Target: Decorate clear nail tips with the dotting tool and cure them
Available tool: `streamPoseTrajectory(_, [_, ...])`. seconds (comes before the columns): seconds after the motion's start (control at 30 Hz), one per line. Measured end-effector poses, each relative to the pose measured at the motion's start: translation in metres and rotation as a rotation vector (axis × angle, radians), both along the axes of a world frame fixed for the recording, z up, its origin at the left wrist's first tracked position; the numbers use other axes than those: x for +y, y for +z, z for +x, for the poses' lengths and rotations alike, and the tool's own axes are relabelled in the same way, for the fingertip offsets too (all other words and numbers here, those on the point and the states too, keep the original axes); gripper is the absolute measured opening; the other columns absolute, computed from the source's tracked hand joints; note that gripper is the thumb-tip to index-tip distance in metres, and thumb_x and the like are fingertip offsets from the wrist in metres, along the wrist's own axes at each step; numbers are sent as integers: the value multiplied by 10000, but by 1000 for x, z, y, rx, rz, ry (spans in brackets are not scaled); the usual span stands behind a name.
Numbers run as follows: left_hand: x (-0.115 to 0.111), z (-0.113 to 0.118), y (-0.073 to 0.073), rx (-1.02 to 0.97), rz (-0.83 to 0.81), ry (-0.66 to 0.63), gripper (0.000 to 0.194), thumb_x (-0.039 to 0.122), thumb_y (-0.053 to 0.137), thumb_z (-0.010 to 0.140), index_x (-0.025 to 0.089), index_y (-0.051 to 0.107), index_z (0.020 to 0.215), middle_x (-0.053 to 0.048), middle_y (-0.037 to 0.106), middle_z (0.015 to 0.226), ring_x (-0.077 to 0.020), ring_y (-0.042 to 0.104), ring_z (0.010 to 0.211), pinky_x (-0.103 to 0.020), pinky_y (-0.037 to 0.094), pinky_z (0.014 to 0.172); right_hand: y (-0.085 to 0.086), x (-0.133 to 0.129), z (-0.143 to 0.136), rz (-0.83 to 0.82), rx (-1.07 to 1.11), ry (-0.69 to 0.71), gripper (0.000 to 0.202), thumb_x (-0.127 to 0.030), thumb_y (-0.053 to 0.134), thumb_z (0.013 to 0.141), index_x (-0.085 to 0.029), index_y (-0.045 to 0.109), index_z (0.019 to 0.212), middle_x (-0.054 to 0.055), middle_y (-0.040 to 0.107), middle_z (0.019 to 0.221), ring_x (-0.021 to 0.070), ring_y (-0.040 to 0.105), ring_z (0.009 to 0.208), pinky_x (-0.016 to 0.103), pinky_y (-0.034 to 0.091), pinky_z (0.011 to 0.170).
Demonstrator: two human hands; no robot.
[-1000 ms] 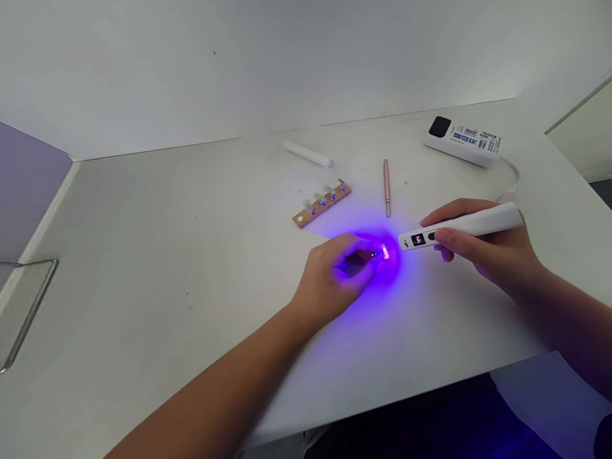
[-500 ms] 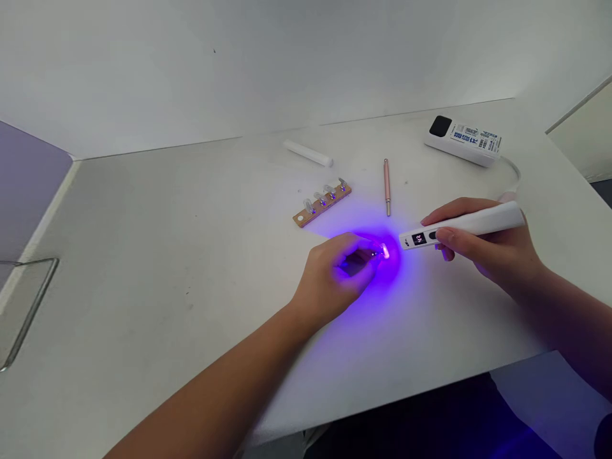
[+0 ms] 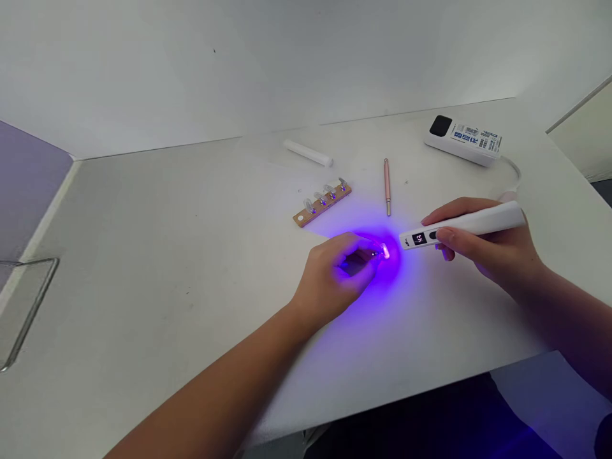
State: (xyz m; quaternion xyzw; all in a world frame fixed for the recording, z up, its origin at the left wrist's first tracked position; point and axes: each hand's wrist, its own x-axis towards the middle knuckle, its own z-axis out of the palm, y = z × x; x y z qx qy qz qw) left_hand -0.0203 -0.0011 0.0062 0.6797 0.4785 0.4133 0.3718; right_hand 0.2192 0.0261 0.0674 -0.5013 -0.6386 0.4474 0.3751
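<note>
Left hand (image 3: 329, 274) of mine, seen from my head, pinches a small glowing piece (image 3: 386, 251) between thumb and fingers; the piece pokes out just to the right of my fingertips. My right hand (image 3: 509, 258) is wrapped around a white lamp (image 3: 482, 221), its end facing the piece from the right, near but apart. Violet light falls on the white table (image 3: 215, 255). Farther off, a wooden strip (image 3: 313, 217) with clear tips lies left, and a pink tool (image 3: 387, 182) beyond the piece.
</note>
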Motion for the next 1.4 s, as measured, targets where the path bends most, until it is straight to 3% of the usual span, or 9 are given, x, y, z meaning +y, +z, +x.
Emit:
streamPoseTrajectory(1.07, [0, -1, 0, -6, -5, -5, 85, 128, 700, 895, 190, 745, 931, -49, 831, 967, -117, 696, 698, -242, 573, 617, -1, 0, 0, 27, -3, 11, 19, -248, 840, 828, -249, 831, 844, -4, 684, 576, 135, 606, 508, 279, 440, 462])
streamPoseTrajectory(1.4, [-1, -1, 0, 7, -3, 1, 83, 141, 702, 894, 199, 748, 931, -45, 834, 971, -128, 701, 707, -252, 575, 613, 0, 1, 0, 36, -30, 6, 70, -306, 864, 830, -251, 822, 841, -4, 683, 562, 143, 607, 501, 284, 440, 446])
